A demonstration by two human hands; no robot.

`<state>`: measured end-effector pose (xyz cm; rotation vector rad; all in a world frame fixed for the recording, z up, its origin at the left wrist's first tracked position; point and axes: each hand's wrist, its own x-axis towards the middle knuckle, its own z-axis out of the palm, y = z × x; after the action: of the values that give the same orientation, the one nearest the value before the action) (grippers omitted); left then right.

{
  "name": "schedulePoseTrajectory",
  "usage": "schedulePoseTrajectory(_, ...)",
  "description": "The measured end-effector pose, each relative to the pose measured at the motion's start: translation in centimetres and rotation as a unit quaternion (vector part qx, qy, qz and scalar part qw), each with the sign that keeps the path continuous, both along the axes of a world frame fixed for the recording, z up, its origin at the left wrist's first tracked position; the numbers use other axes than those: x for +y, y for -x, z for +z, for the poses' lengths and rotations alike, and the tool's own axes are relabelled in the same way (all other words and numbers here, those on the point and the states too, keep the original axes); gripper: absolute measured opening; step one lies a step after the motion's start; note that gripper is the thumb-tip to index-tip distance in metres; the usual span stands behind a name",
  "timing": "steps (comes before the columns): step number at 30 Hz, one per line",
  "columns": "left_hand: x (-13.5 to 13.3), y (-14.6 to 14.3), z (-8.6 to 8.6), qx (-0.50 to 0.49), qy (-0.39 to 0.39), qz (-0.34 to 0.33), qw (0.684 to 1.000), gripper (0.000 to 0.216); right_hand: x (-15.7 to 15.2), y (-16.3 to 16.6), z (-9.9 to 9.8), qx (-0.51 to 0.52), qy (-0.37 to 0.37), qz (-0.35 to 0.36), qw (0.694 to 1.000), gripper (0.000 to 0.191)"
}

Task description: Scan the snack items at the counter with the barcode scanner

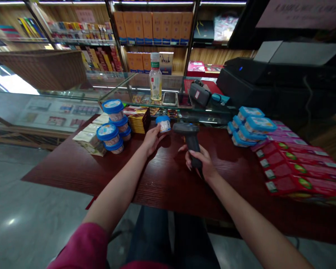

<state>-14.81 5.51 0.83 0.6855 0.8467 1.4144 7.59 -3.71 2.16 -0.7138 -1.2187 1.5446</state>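
My left hand [151, 139] grips a small blue-lidded tub [163, 124] and holds it tilted on its side above the dark red wooden table [162, 179]. My right hand [200, 161] is wrapped round the handle of a black barcode scanner [188, 135], whose head sits right beside the tub and faces it. To the left stands a stack of the same blue-lidded tubs [113, 126]. Another pile of such tubs [250, 125] lies to the right.
Red flat packs [294, 168] lie in rows at the right of the table. Yellowish packs [91, 138] and dark boxes [140, 119] sit at the left. Behind are a glass counter [72, 101] with a bottle [155, 76] and phone [169, 98], and a black register [268, 82].
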Motion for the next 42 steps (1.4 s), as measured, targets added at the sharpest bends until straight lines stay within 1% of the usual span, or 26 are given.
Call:
schedulePoseTrajectory(5,-0.3,-0.2,0.2,0.005,-0.025,-0.010,1.000,0.022,-0.3,0.2,0.3,0.003,0.012,-0.020,1.000,0.033)
schedulePoseTrajectory(10,-0.2,0.1,-0.1,0.027,-0.035,-0.016,0.999,0.025,-0.4,0.2,0.5,0.000,0.006,-0.020,1.000,0.026)
schedulePoseTrajectory(12,-0.4,0.2,0.1,0.052,-0.042,-0.008,0.998,0.034,-0.4,0.1,0.5,0.002,0.005,-0.020,1.000,0.024)
schedulePoseTrajectory(14,-1.0,0.2,0.5,0.089,-0.062,0.001,0.994,0.052,-0.3,0.0,0.4,0.011,0.007,-0.029,0.999,0.024)
schedulePoseTrajectory(16,-2.3,0.0,1.3,0.139,-0.100,0.018,0.985,0.067,-0.3,-0.2,0.2,0.017,0.008,-0.045,0.999,0.024)
schedulePoseTrajectory(17,-3.1,-0.1,1.7,0.166,-0.124,0.034,0.978,0.070,-0.3,-0.3,0.1,0.020,0.008,-0.053,0.998,0.024)
schedulePoseTrajectory(21,-7.1,0.3,4.0,0.239,-0.221,0.140,0.935,0.066,-0.2,-0.6,-0.2,0.032,0.015,-0.081,0.996,0.026)
schedulePoseTrajectory(23,-9.1,1.6,5.4,0.267,-0.255,0.194,0.909,0.065,-0.2,-0.6,-0.2,0.032,0.019,-0.080,0.996,0.026)
schedulePoseTrajectory(26,-11.4,4.9,7.8,0.329,-0.262,0.269,0.867,0.062,-0.2,-0.5,-0.1,0.029,0.015,-0.076,0.997,0.027)
schedulePoseTrajectory(28,-12.2,7.6,9.1,0.360,-0.254,0.312,0.842,0.061,-0.4,-0.5,0.1,0.021,0.009,-0.076,0.997,0.028)
schedulePoseTrajectory(30,-12.5,10.2,9.8,0.378,-0.248,0.345,0.822,0.061,-0.6,-0.5,0.3,0.001,-0.001,-0.071,0.997,0.028)
schedulePoseTrajectory(32,-12.4,12.4,10.0,0.390,-0.239,0.361,0.813,0.062,-1.1,-0.4,0.6,-0.029,-0.014,-0.054,0.998,0.029)
schedulePoseTrajectory(35,-12.0,14.2,9.6,0.389,-0.221,0.364,0.817,0.062,-2.1,0.7,1.1,-0.057,-0.026,-0.001,0.998,0.030)
schedulePoseTrajectory(38,-11.9,14.8,9.1,0.382,-0.214,0.361,0.823,0.061,-3.1,3.0,1.3,-0.038,-0.025,0.039,0.998,0.031)
schedulePoseTrajectory(42,-11.8,15.0,8.7,0.385,-0.213,0.349,0.827,0.059,-4.2,6.4,1.0,-0.013,-0.013,0.062,0.998,0.031)
